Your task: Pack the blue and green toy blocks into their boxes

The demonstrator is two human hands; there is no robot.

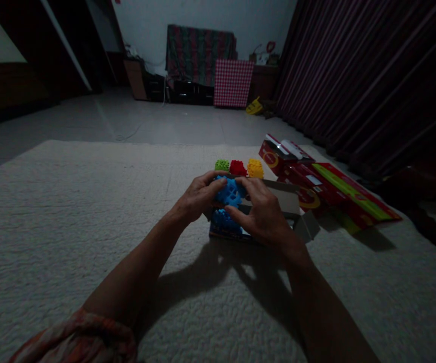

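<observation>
I am gripping a blue plastic block (230,192) between my left hand (198,196) and right hand (263,214), fingers closed on its sides; it is looking light, stiff, knobbly; more blue blocks (223,222) are lying just beneath, in the open box (291,201).

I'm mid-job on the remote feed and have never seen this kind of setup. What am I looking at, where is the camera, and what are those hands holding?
There is no machine here: this is one picture from a camera worn on a person's head, looking forward and down at their own bare hands. The left hand and right hand together grip a blue studded plastic block piece, with more blue plastic just under it. Below sits an open cardboard box on a pale textured carpet. Behind the hands stand a green block, a red block and a yellow block. To the right lies flattened red and green packaging. The room is dim.
</observation>
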